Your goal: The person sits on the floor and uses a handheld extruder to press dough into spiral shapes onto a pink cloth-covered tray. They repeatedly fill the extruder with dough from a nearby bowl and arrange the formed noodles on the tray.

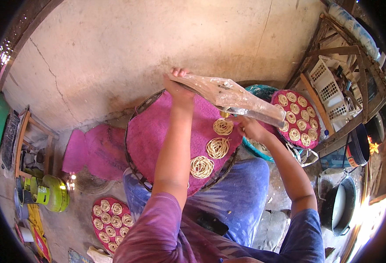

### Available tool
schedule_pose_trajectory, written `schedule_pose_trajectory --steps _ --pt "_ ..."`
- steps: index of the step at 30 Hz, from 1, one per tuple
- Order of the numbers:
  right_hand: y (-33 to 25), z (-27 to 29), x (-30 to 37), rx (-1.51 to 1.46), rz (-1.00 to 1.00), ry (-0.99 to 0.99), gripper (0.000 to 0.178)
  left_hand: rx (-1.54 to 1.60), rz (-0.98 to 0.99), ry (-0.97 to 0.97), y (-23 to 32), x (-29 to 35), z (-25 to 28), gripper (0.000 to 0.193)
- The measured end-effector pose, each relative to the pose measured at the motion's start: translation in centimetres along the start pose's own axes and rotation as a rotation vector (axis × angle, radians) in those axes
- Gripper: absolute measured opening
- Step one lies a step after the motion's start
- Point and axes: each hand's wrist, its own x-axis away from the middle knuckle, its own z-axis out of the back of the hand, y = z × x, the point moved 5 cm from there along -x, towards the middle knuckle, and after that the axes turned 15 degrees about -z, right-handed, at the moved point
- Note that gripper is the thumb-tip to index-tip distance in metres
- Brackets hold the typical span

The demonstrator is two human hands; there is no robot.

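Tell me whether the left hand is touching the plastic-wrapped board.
Touching. The head view shows the left hand gripping the far end of the plastic-wrapped board, fingers curled over its edge, with no gap between them.

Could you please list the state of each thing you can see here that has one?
Left hand: gripping the far end of the bag.
Right hand: gripping the bag's near end.
Bag: held up, tilted over the tray.
Pink tray: on the lap, three noodle coils on it.
Right tray: full of coils.
Floor tray: full of coils.
Pot: uncovered.
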Motion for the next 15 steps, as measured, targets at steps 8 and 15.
schedule_pose_trajectory --steps 8,15 --pt "-10.5 1.9 6.4 -0.695 0.072 -0.606 0.083 -0.057 0.132 -0.535 8.4 3.0 -15.7 0.05" --pt "-16.4 -5.9 8.1 -0.271 -0.116 -0.449 0.081 -0.508 -0.189 -0.13 19.4 9.1 -15.4 0.041"
